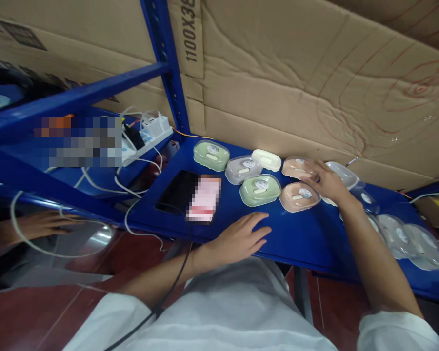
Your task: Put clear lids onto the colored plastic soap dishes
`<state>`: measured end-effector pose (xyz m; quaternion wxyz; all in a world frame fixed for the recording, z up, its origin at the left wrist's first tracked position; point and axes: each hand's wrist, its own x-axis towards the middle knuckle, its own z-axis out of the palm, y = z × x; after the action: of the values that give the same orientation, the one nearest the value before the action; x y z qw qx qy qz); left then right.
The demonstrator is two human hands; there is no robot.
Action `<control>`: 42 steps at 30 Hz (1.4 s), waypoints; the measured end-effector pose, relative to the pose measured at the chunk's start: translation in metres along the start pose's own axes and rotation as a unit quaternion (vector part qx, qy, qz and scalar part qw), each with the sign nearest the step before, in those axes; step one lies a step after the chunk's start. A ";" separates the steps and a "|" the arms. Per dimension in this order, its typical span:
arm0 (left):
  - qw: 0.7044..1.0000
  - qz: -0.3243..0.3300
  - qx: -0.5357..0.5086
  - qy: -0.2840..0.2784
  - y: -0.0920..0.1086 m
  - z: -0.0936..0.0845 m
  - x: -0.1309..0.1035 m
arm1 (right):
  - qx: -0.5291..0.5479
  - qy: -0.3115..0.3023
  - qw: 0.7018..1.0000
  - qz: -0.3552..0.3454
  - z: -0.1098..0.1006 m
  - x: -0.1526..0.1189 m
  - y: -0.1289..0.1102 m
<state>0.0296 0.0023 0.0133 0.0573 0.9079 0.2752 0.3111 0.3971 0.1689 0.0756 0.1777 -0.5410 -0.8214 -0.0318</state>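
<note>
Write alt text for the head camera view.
A person's right hand is at the right end of a peach container, among other pastel containers on a blue table. The left hand, fingers spread, is near the front edge. Cardboard stands behind.

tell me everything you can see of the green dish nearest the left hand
The green dish is a rounded oval under a clear, plastic-looking cover, with a round label, print too small to read, and a pale oblong piece. It lies flat on the blue table, between the grey dish and the front peach dish; whether their edges touch is unclear. The left hand is near but not touching.
</note>
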 end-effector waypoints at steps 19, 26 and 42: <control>0.998 0.018 0.002 -0.061 -0.003 0.006 -0.002 | -0.003 -0.186 0.980 -0.074 0.032 0.125 -0.090; 0.999 0.019 0.002 -0.044 -0.002 0.004 -0.002 | -0.026 -0.218 0.976 -0.008 0.051 0.134 -0.096; 0.988 -0.036 -0.017 0.152 -0.003 0.002 -0.010 | 0.091 0.006 0.987 -0.135 0.009 -0.138 -0.186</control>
<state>0.0230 -0.0005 0.0052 0.0416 0.8383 0.3081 0.4479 0.2761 -0.0261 0.0483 0.2251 -0.4062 -0.8855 0.0167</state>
